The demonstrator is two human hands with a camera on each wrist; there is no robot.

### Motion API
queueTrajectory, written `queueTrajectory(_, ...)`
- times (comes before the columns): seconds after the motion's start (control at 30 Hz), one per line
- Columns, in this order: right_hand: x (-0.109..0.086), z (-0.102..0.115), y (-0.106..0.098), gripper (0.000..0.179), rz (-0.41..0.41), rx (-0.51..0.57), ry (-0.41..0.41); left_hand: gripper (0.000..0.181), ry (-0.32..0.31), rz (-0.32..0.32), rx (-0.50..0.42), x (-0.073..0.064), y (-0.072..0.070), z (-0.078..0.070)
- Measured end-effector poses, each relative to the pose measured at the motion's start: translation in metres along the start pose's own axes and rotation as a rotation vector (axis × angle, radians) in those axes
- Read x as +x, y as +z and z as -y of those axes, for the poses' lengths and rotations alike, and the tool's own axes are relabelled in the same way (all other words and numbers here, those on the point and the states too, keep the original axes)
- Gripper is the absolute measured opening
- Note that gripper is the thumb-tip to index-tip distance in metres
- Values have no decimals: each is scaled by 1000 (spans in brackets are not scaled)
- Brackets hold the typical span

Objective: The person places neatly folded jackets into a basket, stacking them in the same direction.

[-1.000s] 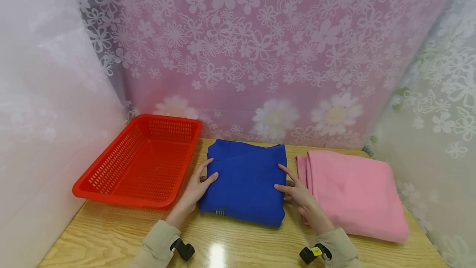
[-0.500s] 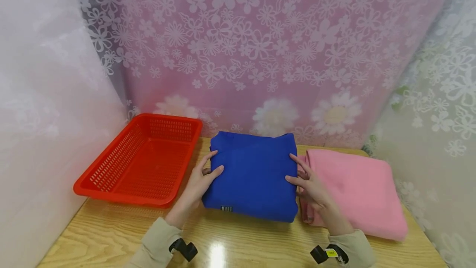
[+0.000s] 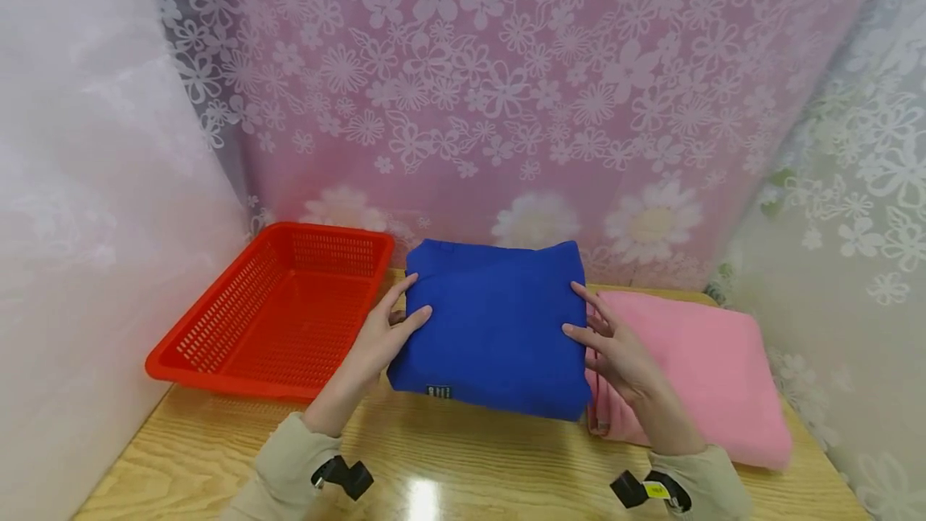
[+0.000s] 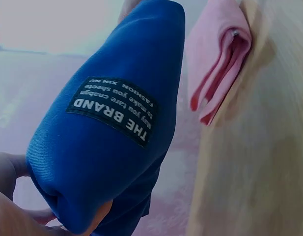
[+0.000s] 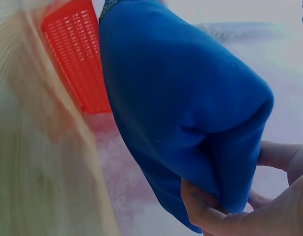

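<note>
A folded blue garment [image 3: 499,328] is held up above the table between both hands. On its near edge sits a small dark label [image 4: 114,108] with white lettering. My left hand [image 3: 379,336] grips the left side, thumb on top and fingers reaching beneath. The right hand [image 3: 622,352] grips the opposite side in the same way. In the right wrist view, fingers [image 5: 203,211] curl under the folded end of the cloth, whose layers show there. The left wrist view shows the garment well above the wooden surface.
A red plastic basket [image 3: 333,380] with slotted walls stands on the left of the wooden table [image 3: 463,465]. To the right lies a folded pink garment [image 3: 709,376], partly behind the right hand. A flowered pink curtain [image 3: 463,103] hangs along the back edge.
Both hands have raised the blue garment off the table; it has moved up and slightly right, tilting a little. The basket and pink garment stay in place.
</note>
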State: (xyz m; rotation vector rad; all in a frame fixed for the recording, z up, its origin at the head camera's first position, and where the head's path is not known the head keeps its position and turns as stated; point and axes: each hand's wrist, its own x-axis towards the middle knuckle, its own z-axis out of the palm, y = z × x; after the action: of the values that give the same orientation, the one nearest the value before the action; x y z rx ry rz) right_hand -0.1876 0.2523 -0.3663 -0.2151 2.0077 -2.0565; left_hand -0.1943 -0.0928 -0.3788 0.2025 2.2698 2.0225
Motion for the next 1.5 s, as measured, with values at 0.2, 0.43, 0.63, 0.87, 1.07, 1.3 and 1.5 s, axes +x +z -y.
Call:
queueTrajectory(0.2, 14, 17, 33, 75, -36, 31, -25, 69, 7, 13, 71, -2, -37, -21)
queueTrajectory(0.43, 39, 31, 91, 71, -45, 105, -89, 72, -27, 8, 86, -5, -100, -39)
queueTrajectory(0.63, 65, 25, 152, 72, -48, 175, -124, 71, -49, -17, 145, -7, -162, -40)
queueTrajectory(0.87, 90, 7, 221, 76, 14, 258, -135, 66, -42, -56, 163, -14, -227, -23)
queueTrajectory(1.07, 104, -12, 261, 79, 88, 292, -81, 64, -75, -107, 214, -21, -266, -6)
queueTrajectory(1.3, 115, -28, 278, 81, 157, 270, -10, 82, -164, -137, 323, -18, -278, 15)
queueTrajectory(1.5, 124, -34, 282, 82, 226, 247, 38, 92, -209, -168, 415, -13, -281, 28)
